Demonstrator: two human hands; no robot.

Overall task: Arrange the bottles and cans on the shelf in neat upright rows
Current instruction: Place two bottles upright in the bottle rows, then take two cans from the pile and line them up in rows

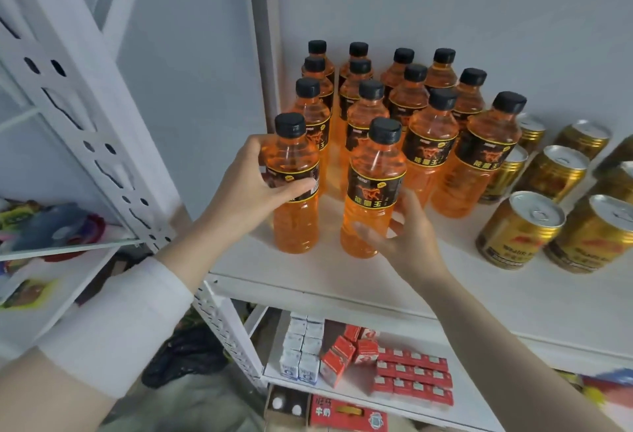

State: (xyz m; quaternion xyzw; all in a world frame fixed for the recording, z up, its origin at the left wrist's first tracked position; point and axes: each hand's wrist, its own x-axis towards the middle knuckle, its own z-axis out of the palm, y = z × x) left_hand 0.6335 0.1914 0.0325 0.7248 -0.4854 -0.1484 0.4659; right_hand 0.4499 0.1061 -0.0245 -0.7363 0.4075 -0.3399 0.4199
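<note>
Bottles [296, 226] within left fingers [287, 191], right fingers [407, 198]

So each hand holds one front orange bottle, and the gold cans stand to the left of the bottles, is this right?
Not quite: in the head view the cans stand to the right of the bottles, not the left. The rest holds: the left hand grips the left bottle, the right hand the right bottle.

One wide-angle camera, worn on the head, looks forward and steeply down at close range onto a white shelf [342, 279] of bottles [373, 188], with a lower shelf [479, 380] visible beneath the frame's centre.
</note>
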